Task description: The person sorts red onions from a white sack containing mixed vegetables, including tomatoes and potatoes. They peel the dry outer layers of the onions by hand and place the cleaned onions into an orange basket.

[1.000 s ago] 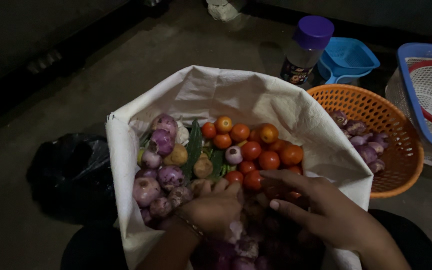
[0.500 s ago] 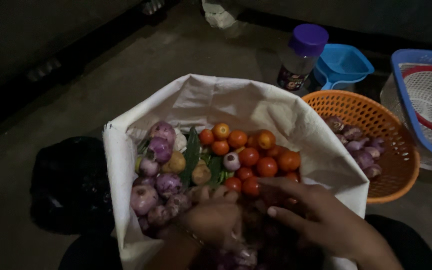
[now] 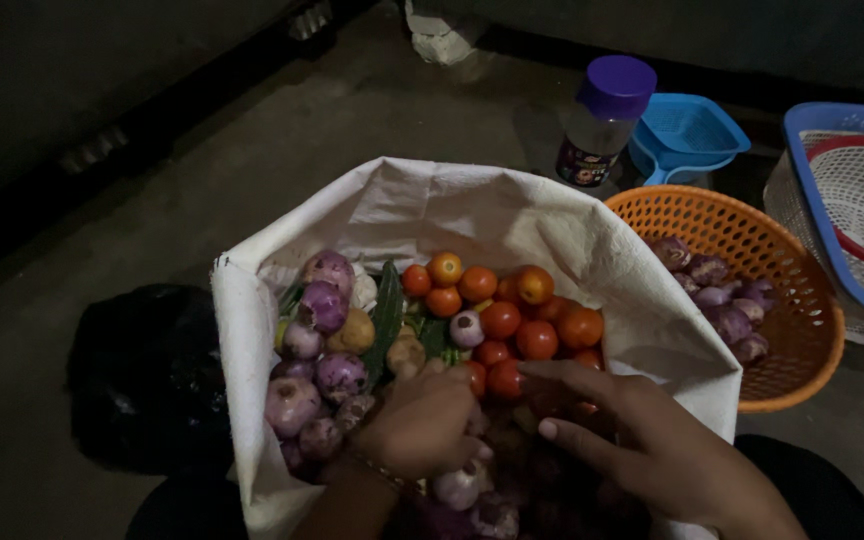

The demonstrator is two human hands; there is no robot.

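1. Your left hand [image 3: 422, 420], fingers curled shut, digs among purple onions [image 3: 317, 375] in the white sack [image 3: 472, 215].
2. Your right hand [image 3: 642, 440], fingers spread and empty, rests beside tomatoes [image 3: 517, 320]; orange basket [image 3: 802, 350] at 3 o'clock already holds some onions.

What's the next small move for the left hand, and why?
Probably lift the left hand out of the white sack and carry it right to the orange basket. It is curled over purple onions at the sack's near edge, and the basket already holds only onions.
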